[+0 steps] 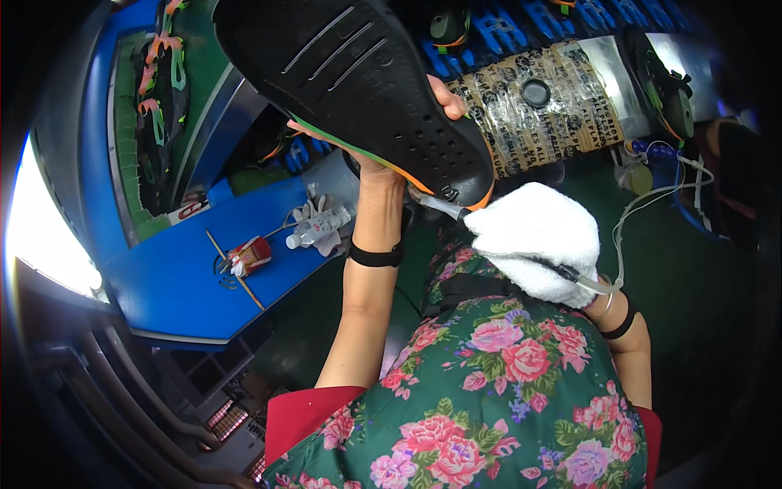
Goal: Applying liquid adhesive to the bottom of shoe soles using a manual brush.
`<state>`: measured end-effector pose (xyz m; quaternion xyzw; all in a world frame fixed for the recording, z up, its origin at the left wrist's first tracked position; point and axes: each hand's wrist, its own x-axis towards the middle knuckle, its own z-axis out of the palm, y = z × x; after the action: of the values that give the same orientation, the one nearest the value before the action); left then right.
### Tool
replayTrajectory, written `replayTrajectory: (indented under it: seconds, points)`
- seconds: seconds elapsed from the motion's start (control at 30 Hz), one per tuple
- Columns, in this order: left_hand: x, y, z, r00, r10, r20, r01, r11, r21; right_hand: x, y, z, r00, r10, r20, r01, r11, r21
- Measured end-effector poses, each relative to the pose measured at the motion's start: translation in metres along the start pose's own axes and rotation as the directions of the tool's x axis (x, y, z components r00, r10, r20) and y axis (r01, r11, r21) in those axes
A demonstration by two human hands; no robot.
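Raised in front of me is a black insole (358, 85), with grooves at its wide end, small holes toward the heel and a green-to-orange edge. My left hand (376, 163) is closed round it from beneath, thumb and fingers showing at opposite sides. A white knitted glove covers my right hand (533, 240), which grips a brush (444, 205) fed by a thin tube. The brush tip is at the insole's heel edge; whether it touches cannot be made out. The tube (621, 236) passes over the gloved wrist and loops up at the right.
A blue table (175, 273) at left bears a plastic bottle (319, 226), a red box (250, 256) and a thin stick (213, 243). Taped cardboard (538, 106) with a black disc lies beyond my hands. Shoes (664, 90) stand on the far right; blue racks (538, 24) line the back.
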<state>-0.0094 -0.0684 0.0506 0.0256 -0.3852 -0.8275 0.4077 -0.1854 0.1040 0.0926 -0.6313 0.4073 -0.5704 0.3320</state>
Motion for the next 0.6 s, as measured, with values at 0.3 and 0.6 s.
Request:
replayTrajectory:
  seconds: [0.3, 0.6]
  points:
    - [0.001, -0.004, -0.009, 0.998, -0.009, 0.066, 0.013, 0.998, -0.056, -0.006, 0.002, -0.005, 0.996, 0.074, -0.045, -0.076, 0.997, -0.027]
    - [0.012, 0.009, -0.006, 0.984, -0.045, 0.175, 0.027, 0.994, 0.103, -0.006, 0.010, -0.005, 0.997, 0.078, -0.016, -0.075, 0.990, 0.120]
